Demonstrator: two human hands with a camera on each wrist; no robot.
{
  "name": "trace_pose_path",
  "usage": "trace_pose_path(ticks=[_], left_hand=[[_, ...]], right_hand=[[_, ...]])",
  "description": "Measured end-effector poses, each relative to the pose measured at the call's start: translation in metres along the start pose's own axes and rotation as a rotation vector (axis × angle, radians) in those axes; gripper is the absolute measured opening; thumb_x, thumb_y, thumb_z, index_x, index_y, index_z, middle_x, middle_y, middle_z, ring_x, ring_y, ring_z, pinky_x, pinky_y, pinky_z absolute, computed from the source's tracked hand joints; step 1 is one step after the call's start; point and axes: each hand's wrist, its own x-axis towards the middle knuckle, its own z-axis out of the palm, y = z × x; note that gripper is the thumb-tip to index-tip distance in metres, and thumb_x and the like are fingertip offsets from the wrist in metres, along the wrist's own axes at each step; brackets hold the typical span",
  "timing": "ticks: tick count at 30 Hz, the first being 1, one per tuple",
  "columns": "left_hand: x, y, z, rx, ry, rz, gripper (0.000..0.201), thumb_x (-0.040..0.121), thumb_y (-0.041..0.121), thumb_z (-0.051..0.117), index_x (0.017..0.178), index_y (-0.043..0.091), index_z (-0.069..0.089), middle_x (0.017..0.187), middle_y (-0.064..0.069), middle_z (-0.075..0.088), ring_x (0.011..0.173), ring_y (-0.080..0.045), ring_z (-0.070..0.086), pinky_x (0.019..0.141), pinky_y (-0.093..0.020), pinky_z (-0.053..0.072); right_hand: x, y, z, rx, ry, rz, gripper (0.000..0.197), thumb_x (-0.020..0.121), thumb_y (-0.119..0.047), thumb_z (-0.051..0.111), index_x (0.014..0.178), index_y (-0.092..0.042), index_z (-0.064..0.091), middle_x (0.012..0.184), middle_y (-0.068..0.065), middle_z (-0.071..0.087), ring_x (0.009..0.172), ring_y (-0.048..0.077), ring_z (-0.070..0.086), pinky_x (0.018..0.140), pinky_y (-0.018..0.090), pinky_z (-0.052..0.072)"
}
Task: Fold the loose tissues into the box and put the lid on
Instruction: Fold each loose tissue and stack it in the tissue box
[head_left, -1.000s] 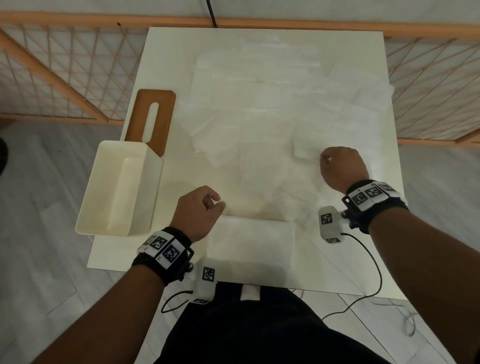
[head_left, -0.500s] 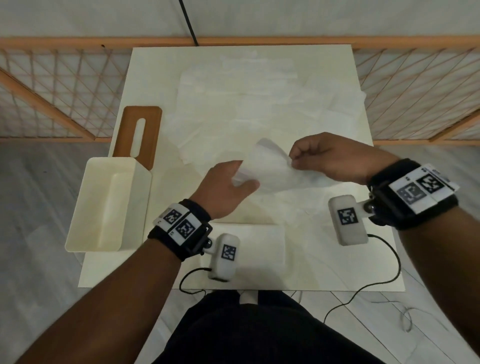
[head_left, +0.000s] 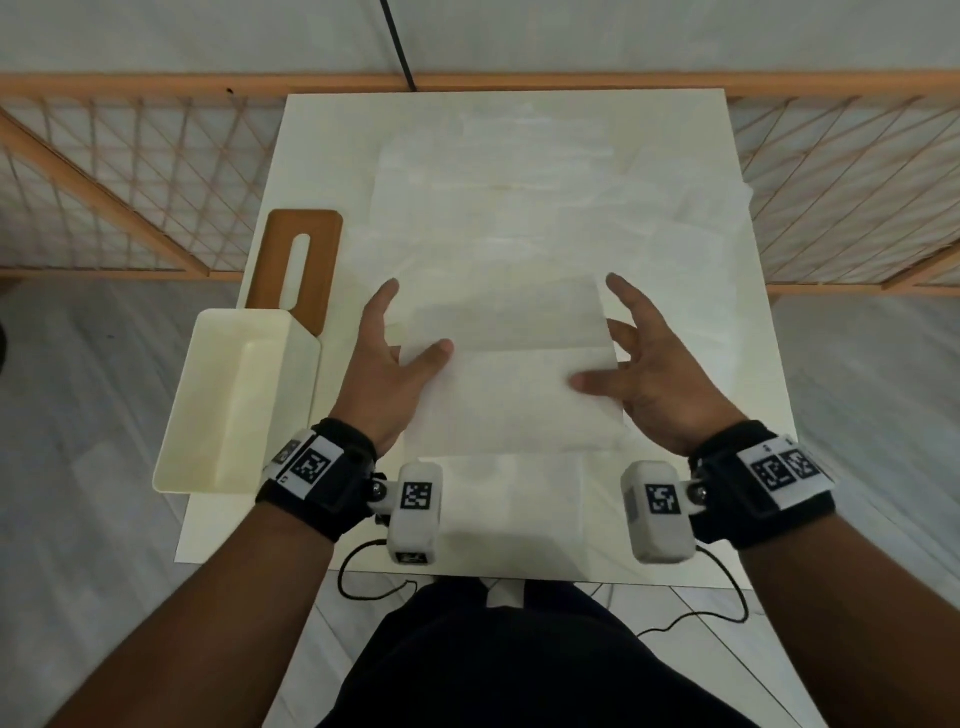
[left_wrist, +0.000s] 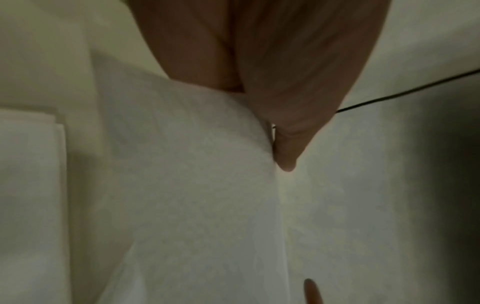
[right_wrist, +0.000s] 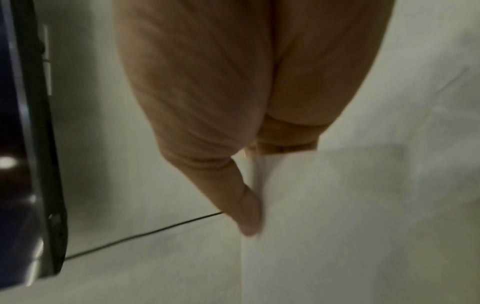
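Edges: box (head_left: 234, 400) overhanging the tabletop (head_left: 675, 540) left edge
Tissue (head_left: 511, 400): lying between both hands
Left hand (head_left: 387, 384), right hand (head_left: 652, 387): fingers spreading, thumbs pressing tissue

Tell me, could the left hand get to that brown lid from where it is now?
Probably yes: the brown lid lies flat just beyond the box, and nothing stands between it and the left hand.

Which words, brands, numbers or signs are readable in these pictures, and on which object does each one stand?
No readable words, brands or numbers.
Black-and-white square marker patterns, not text: on the left wristband, the right wristband and both wrist cameras.
The box, lid and tissue carry no print.
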Motion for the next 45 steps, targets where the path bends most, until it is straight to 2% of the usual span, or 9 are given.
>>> trace_pose_path(ticks=[4, 8, 14, 19, 26, 31, 35, 40, 45], left_hand=[[-0.004, -0.002, -0.007, -0.019, -0.101, 0.035, 0.049, 0.084, 0.011, 0.077, 0.126, 0.032, 0.063, 0.112, 0.001, 0.073, 0.102, -0.018, 0.071, 0.092, -0.042, 0.057], [-0.002, -0.004, -0.01, 0.194, -0.097, 0.102, 0.03, 0.08, 0.01, 0.081, 0.101, 0.03, 0.075, 0.103, 0.017, 0.073, 0.101, 0.002, 0.066, 0.099, -0.038, 0.054], [0.006, -0.011, -0.011, 0.203, -0.073, 0.082, 0.028, 0.077, 0.019, 0.085, 0.098, 0.034, 0.074, 0.105, 0.007, 0.073, 0.099, -0.016, 0.069, 0.091, -0.039, 0.057], [0.011, -0.017, -0.014, 0.37, 0.012, 0.17, 0.008, 0.083, 0.025, 0.079, 0.085, 0.029, 0.073, 0.092, 0.01, 0.071, 0.09, -0.012, 0.065, 0.088, -0.036, 0.055], [0.0, -0.022, -0.023, 0.387, -0.098, 0.125, 0.016, 0.081, 0.016, 0.079, 0.077, 0.026, 0.067, 0.121, 0.014, 0.064, 0.122, -0.004, 0.054, 0.106, -0.031, 0.039], [-0.013, -0.03, -0.029, 0.268, -0.188, -0.002, 0.011, 0.087, 0.008, 0.071, 0.081, 0.015, 0.066, 0.081, 0.002, 0.073, 0.078, -0.016, 0.066, 0.075, -0.036, 0.053], [-0.015, -0.067, -0.024, 0.438, -0.202, -0.111, 0.011, 0.082, 0.014, 0.077, 0.082, 0.02, 0.068, 0.082, -0.001, 0.075, 0.081, -0.028, 0.07, 0.076, -0.042, 0.057], [-0.017, -0.103, -0.01, 0.693, -0.167, -0.137, 0.015, 0.081, 0.024, 0.077, 0.09, 0.024, 0.065, 0.084, 0.004, 0.067, 0.081, -0.013, 0.063, 0.07, -0.025, 0.048], [-0.014, -0.118, -0.007, 0.715, -0.105, -0.136, 0.018, 0.081, 0.019, 0.078, 0.092, 0.018, 0.064, 0.077, 0.005, 0.058, 0.074, -0.011, 0.057, 0.063, -0.014, 0.039]], right_hand=[[-0.003, -0.002, 0.006, -0.263, 0.101, -0.081, 0.076, 0.078, 0.0, 0.081, 0.141, -0.032, 0.052, 0.132, -0.029, 0.055, 0.098, 0.015, 0.073, 0.076, 0.032, 0.061], [0.001, 0.002, 0.003, -0.51, 0.13, -0.108, 0.037, 0.077, -0.009, 0.084, 0.11, -0.021, 0.072, 0.143, -0.02, 0.051, 0.089, 0.004, 0.072, 0.065, 0.027, 0.059], [0.007, 0.009, 0.008, -0.655, 0.221, -0.179, 0.011, 0.082, -0.016, 0.079, 0.088, -0.02, 0.07, 0.073, -0.011, 0.068, 0.057, 0.003, 0.059, 0.053, 0.016, 0.046], [0.012, 0.012, 0.01, -0.763, 0.256, -0.24, 0.01, 0.084, -0.014, 0.076, 0.079, -0.015, 0.068, 0.076, -0.002, 0.069, 0.067, 0.007, 0.058, 0.058, 0.01, 0.041], [0.003, 0.007, 0.004, -0.81, 0.093, -0.127, 0.008, 0.083, -0.017, 0.076, 0.083, -0.023, 0.071, 0.079, -0.01, 0.07, 0.078, -0.001, 0.061, 0.071, 0.012, 0.043], [-0.013, 0.007, 0.0, -0.539, -0.078, 0.063, 0.012, 0.082, -0.01, 0.079, 0.091, -0.016, 0.072, 0.08, 0.01, 0.073, 0.065, 0.012, 0.061, 0.059, 0.023, 0.047], [-0.011, 0.046, 0.002, -0.721, -0.06, 0.148, 0.017, 0.08, -0.015, 0.081, 0.091, -0.02, 0.07, 0.081, 0.002, 0.073, 0.068, 0.013, 0.065, 0.061, 0.022, 0.048], [-0.009, 0.098, 0.012, -0.951, -0.001, 0.155, 0.012, 0.082, -0.018, 0.074, 0.092, -0.02, 0.067, 0.085, -0.009, 0.063, 0.075, 0.01, 0.059, 0.056, 0.012, 0.037], [-0.005, 0.121, 0.013, -1.021, 0.049, 0.168, 0.013, 0.083, -0.015, 0.07, 0.09, -0.022, 0.061, 0.091, -0.002, 0.064, 0.078, 0.018, 0.06, 0.062, 0.021, 0.041]])
